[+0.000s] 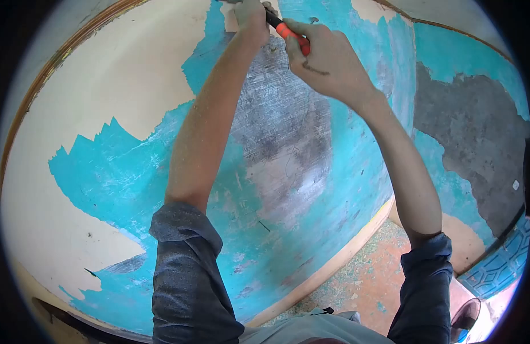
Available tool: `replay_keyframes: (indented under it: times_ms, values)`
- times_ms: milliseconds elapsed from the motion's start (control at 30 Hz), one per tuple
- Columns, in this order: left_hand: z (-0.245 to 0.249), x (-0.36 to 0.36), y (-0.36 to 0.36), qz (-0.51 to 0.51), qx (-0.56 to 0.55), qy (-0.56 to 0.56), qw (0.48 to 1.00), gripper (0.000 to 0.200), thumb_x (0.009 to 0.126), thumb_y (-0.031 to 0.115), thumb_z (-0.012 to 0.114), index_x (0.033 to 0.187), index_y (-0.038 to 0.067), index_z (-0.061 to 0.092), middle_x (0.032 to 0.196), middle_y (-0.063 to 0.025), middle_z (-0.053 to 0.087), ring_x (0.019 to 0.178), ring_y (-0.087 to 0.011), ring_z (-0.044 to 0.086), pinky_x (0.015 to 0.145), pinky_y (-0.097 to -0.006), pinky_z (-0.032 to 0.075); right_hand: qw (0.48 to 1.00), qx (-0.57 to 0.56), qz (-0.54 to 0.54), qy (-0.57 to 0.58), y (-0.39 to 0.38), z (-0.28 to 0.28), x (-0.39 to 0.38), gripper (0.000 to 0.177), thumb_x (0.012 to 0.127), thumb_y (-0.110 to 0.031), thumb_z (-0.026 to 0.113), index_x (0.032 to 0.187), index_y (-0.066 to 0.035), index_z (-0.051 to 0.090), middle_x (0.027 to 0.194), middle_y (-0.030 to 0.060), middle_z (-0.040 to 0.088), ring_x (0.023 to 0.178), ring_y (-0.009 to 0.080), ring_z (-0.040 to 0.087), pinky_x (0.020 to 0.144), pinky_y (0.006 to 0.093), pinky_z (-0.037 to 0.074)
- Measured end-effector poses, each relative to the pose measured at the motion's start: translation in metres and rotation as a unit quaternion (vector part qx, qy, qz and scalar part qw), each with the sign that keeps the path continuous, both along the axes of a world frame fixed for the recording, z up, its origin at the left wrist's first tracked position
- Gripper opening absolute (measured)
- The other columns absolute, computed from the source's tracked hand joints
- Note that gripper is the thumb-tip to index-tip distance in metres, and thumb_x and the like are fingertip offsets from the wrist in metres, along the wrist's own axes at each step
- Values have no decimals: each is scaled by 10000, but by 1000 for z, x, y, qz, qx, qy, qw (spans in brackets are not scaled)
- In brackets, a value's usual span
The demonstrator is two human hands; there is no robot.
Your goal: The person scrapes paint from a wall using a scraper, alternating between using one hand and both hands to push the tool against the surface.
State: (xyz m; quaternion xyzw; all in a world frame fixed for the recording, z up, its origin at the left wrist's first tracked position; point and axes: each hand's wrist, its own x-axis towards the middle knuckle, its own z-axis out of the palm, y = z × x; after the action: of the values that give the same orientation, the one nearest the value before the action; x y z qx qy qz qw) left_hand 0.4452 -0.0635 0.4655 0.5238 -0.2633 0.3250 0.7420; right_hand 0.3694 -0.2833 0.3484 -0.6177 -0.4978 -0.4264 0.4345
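Note:
Both arms reach up to the top edge of the head view, against a wall of flaking paint. My right hand [331, 63] is closed around the orange end of a tool's handle, apparently a scraper [280, 27] in orange and black. My left hand [252, 22] grips farther along, close to the tool's front end, its fingers partly cut off by the frame. The tool's working end is mostly out of view. Below the hands, the turquoise wall [219, 189] shows a worn grey patch [282, 114] with many scratch marks. A dark smudge marks the back of my right hand.
Cream areas [104, 80] border the turquoise on the left. A nail or hook [314, 20] protrudes beside my right hand. On the adjoining wall to the right is a bare grey patch [471, 137]. Paint flakes lie on the reddish floor [374, 275]; a blue patterned panel [500, 264] stands lower right.

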Motion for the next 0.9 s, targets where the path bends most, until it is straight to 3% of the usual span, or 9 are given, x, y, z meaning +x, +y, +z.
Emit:
replay_keyframes:
  times_ms: [33, 100, 300, 400, 567, 633, 800, 867, 900]
  values:
    - [-4, -8, -12, 4, 0, -2, 1000, 336, 1094, 327, 412, 1023, 45, 581, 681, -49, 547, 527, -168, 518, 488, -321, 474, 1000, 9, 10, 8, 1, -3, -1, 230, 895, -179, 554, 872, 31, 645, 641, 232, 611, 609, 395, 655, 635, 449, 543]
    - [-6, -9, -33, 221, -35, 8, 975, 345, 1090, 332, 416, 985, 56, 594, 669, -45, 543, 512, -167, 509, 477, -323, 462, 1000, 22, 15, -12, 4, 0, -1, 230, 889, -178, 554, 865, 30, 651, 639, 235, 608, 611, 395, 658, 638, 452, 545]
    - [25, 14, -3, 245, -7, -12, 969, 371, 1088, 336, 406, 912, 68, 594, 647, -37, 524, 481, -164, 484, 459, -324, 430, 999, 21, 32, 23, -2, 17, 3, 234, 863, -172, 566, 881, 29, 684, 662, 243, 620, 647, 407, 676, 661, 477, 558]
    - [12, 0, -9, 232, -22, 85, 969, 383, 1089, 344, 400, 871, 82, 575, 627, -27, 504, 482, -167, 484, 446, -334, 420, 1000, 20, 21, 12, 8, 5, 8, 245, 857, -178, 572, 913, 23, 701, 684, 239, 641, 671, 410, 685, 668, 480, 567]
    - [7, -25, -20, 238, -35, 61, 969, 413, 1073, 363, 428, 789, 90, 553, 634, -27, 510, 492, -177, 487, 439, -344, 413, 999, -11, -46, 25, 15, 3, -7, 275, 843, -227, 608, 890, 32, 686, 716, 226, 674, 705, 413, 707, 670, 487, 579]
    - [14, -28, -19, 212, -30, 77, 974, 402, 1059, 349, 448, 776, 85, 556, 643, -35, 521, 498, -180, 491, 441, -345, 410, 999, -6, -48, 15, 24, 18, -1, 299, 843, -238, 607, 914, 40, 692, 718, 223, 680, 706, 410, 710, 667, 488, 581]
    - [8, -41, -32, 263, -5, 97, 960, 350, 1028, 303, 475, 772, 79, 559, 644, -46, 518, 502, -188, 492, 445, -351, 407, 1000, -24, -16, -3, 12, 30, -3, 343, 839, -253, 604, 964, 51, 701, 729, 224, 692, 724, 409, 717, 672, 488, 588]
    - [5, -48, -38, 282, 6, 103, 954, 330, 1016, 285, 486, 771, 77, 560, 644, -50, 517, 504, -191, 493, 446, -353, 405, 999, 7, -24, -48, 13, 16, -7, 283, 870, -166, 554, 980, 33, 722, 587, 211, 551, 506, 348, 565, 561, 435, 474]
    - [4, -47, -37, 291, 11, 107, 951, 320, 1010, 275, 491, 770, 76, 561, 644, -52, 517, 505, -192, 493, 447, -355, 405, 998, 7, -25, -48, 15, 14, -8, 283, 870, -166, 554, 980, 33, 722, 587, 211, 551, 506, 348, 565, 561, 435, 474]
